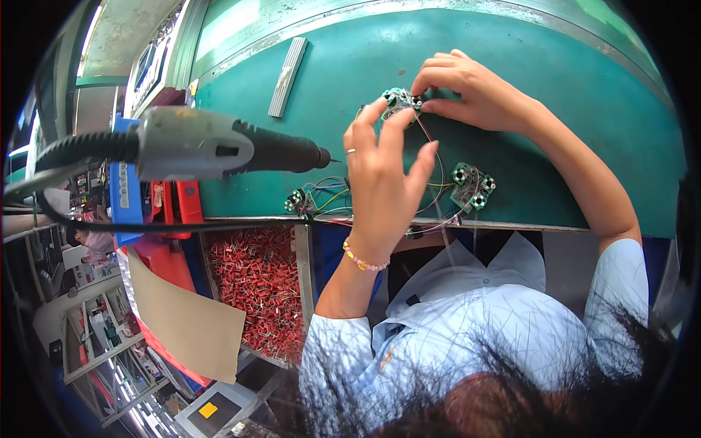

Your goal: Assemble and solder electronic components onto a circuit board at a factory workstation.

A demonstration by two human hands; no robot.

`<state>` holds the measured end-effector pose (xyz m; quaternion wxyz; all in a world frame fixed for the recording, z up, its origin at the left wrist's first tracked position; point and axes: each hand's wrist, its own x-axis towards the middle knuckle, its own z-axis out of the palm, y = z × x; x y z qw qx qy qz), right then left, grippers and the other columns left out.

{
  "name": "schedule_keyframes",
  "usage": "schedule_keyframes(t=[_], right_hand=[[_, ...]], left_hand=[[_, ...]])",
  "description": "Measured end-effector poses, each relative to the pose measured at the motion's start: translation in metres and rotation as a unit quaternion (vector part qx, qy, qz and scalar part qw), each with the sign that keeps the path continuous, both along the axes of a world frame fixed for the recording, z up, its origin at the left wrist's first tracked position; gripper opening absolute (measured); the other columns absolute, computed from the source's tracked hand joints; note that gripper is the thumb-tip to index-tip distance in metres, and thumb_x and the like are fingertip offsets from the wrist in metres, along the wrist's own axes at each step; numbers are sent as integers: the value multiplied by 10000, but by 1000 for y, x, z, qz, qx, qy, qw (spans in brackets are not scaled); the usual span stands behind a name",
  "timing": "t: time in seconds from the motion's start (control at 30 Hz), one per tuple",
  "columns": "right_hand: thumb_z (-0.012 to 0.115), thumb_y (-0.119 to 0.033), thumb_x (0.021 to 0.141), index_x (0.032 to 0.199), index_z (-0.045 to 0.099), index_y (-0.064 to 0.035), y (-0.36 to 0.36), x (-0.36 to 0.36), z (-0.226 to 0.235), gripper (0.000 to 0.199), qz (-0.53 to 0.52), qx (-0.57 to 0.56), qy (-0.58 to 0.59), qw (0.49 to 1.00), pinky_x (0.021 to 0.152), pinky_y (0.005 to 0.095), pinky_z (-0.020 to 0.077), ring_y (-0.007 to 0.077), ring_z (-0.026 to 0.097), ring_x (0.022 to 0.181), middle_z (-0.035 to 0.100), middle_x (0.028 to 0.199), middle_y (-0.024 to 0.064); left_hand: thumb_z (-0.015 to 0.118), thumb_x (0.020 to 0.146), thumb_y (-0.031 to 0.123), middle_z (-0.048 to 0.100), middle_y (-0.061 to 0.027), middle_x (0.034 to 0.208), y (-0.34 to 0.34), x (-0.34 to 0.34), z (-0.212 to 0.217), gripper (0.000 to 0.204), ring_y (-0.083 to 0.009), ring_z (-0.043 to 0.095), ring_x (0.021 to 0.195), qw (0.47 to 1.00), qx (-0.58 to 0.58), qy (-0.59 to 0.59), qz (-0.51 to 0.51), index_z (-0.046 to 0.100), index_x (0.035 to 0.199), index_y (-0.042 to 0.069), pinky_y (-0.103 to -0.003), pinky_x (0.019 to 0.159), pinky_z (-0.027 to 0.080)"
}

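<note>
Green worktop (555, 182) spreads out under both sets of fingers and well past them. Tray (304, 263) of red pcs w/ metal leads (255, 285) sits bodyward and left of the left fingers; brown card sheet (186, 314) is beside it, further left. Elec. screwdriver (226, 146) lies level across my view, left of the left fingers, bit pointing their way; can't tell how close.

Right hand (475, 91): thumb + index nearly together, pinching the right edge of the far board. Left hand (383, 164): fingers loosely spread, thumb well apart, tips at the board's near-left side; can't tell if they touch it.

Grey ribbed bar (288, 77) is on the worktop, beyond and left of the left fingers. Far board (398, 96), a small circuit board, is btwn the two hands' fingertips. Second board (472, 186): bodyward and right of the left thumb. Third board (298, 201): left of the left wrist, nr the front edge. Thin multi-col. wires (425, 131) trail past the left thumb. Beaded bracelet (363, 263) on left wrist, ring (352, 151) on a left finger.
</note>
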<state>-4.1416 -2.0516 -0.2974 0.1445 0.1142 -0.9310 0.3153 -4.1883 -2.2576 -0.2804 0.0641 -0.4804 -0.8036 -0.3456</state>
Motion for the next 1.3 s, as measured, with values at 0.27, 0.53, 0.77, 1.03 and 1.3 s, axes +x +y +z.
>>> schedule_keyframes(t=[0.27,0.53,0.77,1.03,1.3], right_hand=[[645,-152,855,934,601,4,-2,4,12,181,19,-335,-96,937,672,274,492,125,606,741,653,802,64],[649,-200,877,919,627,23,-5,6,16,228,14,-471,-179,864,693,246,512,114,622,731,649,784,61],[638,-213,884,922,628,21,-7,7,19,237,18,-482,-191,855,698,251,516,115,624,738,647,788,59],[636,-57,827,969,614,2,-10,11,20,156,28,-293,-33,955,714,263,509,120,622,754,633,777,54],[650,-39,800,951,619,-21,-13,12,17,156,17,-270,-6,963,690,272,507,136,618,719,631,757,49]], left_hand=[[672,781,9,630,-124,1063,9,-21,-13,290,-230,609,966,989,85,-119,-13,624,1066,16,-329,832,489],[688,785,22,638,-136,1024,4,-19,-13,277,-264,625,940,977,135,-161,-16,641,1058,27,-354,806,500],[699,797,5,606,-96,1021,2,-17,-11,283,-137,584,881,974,140,-177,-16,643,1075,-3,-260,778,481],[719,777,17,624,-98,985,0,-16,-7,281,-147,591,850,979,153,-133,-17,657,1051,6,-266,750,480],[746,731,62,607,-125,1034,1,-15,-1,348,-232,605,922,979,144,-139,-36,624,1055,26,-335,777,505]])
